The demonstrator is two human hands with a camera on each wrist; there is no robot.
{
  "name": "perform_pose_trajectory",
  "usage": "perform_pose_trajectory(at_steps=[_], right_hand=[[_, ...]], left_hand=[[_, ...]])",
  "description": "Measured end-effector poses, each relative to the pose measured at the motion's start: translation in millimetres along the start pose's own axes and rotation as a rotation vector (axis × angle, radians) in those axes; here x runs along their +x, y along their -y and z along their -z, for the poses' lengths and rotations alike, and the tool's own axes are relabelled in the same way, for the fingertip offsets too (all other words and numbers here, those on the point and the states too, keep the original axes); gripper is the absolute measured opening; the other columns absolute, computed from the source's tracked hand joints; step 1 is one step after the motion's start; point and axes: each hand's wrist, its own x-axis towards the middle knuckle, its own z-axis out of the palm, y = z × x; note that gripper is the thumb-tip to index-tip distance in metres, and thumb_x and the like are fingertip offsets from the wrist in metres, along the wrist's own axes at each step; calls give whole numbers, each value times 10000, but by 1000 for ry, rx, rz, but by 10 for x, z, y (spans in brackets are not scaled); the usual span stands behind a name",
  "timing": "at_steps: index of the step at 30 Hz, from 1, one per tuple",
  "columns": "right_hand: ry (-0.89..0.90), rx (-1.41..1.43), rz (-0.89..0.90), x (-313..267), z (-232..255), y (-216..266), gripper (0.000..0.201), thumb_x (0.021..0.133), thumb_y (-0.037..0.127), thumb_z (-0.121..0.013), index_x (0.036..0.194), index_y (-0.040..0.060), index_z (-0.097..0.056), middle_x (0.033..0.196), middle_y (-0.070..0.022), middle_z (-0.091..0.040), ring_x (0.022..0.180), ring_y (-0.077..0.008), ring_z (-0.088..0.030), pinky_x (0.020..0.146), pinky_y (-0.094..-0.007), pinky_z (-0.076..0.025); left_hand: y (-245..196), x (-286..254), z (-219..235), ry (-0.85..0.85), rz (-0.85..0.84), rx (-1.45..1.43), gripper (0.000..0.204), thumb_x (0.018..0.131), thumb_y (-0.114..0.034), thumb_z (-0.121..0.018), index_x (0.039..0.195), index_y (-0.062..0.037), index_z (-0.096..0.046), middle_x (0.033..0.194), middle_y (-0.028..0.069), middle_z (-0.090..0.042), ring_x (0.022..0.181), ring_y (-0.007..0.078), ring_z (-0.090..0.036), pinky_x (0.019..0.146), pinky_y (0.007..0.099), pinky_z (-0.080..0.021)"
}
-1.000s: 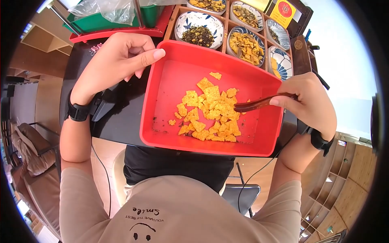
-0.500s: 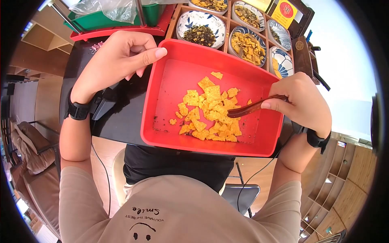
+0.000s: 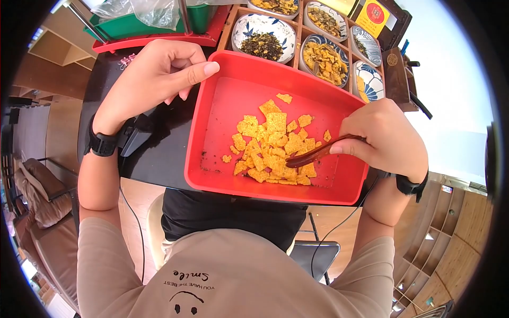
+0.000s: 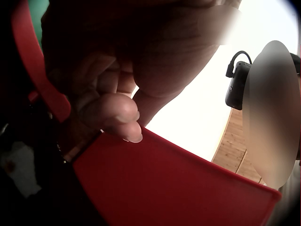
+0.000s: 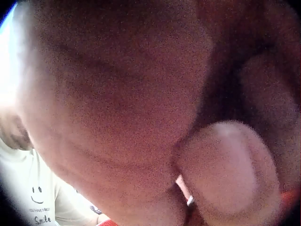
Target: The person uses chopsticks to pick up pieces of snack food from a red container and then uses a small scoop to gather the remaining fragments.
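A red rectangular tray (image 3: 220,116) holds a pile of broken yellow crisp pieces (image 3: 257,151) and scattered dark crumbs. At its far left corner, my left hand (image 3: 151,82) pinches the rim, thumb on top and fingers curled beneath. The left wrist view shows those fingertips (image 4: 127,117) against the red wall. Over the tray's right part, my right hand (image 3: 384,135) grips a dark brown wooden spoon (image 3: 313,153) by its handle. The spoon's far end is down among the yellow pieces, partly hidden. In the right wrist view, my palm and fingers fill most of the picture.
Behind the tray stands a wooden divided box (image 3: 298,40) with patterned bowls, such as one of dark dried leaves (image 3: 262,46) and one of yellow flakes (image 3: 323,61). A green bin (image 3: 199,21) on a red stand is at the back left. A dark table (image 3: 154,153) lies underneath.
My right hand has moved left and slightly down with the spoon, pushing its end deeper into the yellow pieces, some of which have shifted. The left hand stays at the corner.
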Motion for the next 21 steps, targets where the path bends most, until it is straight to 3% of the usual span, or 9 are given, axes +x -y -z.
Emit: perform_pose_trajectory(at_steps=[8,10,14,17,21], right_hand=[[38,-37,50,26,-49,51,344,838,349,-790,711,56,-661,642,-135,-610,650,-356,-636,580,-428,-491],[30,-46,67,27,-60,52,347,836,354,-789,711,57,-659,639,-129,-607,646,-354,-633,576,-425,-488],[-7,-27,90,5,-38,49,336,827,342,-796,712,57,-657,630,-125,-594,633,-347,-627,563,-429,-476],[-32,-33,65,-139,61,-22,304,810,313,-819,731,51,-686,645,-132,-609,620,-341,-625,552,-415,-470],[-46,24,-148,-292,186,-37,297,789,281,-846,738,19,-716,659,-147,-633,615,-347,-627,547,-385,-472]], left_hand=[[0,-5,-13,6,-5,-17,333,1041,-323,-666,865,-41,-653,666,-62,-585,572,-3,-528,467,176,-384],[1,-17,-43,-45,-33,-14,382,1031,-383,-672,863,-40,-672,608,-48,-540,522,8,-446,462,199,-351],[1,-4,1,3,7,9,332,1042,-321,-664,862,-42,-653,667,-63,-586,569,-3,-525,467,176,-381],[5,-2,1,4,5,4,328,1044,-317,-661,864,-43,-653,666,-63,-585,572,-4,-526,469,173,-382],[-17,-3,8,5,10,10,318,1046,-308,-658,867,-46,-652,670,-62,-584,576,-4,-529,471,171,-383]])
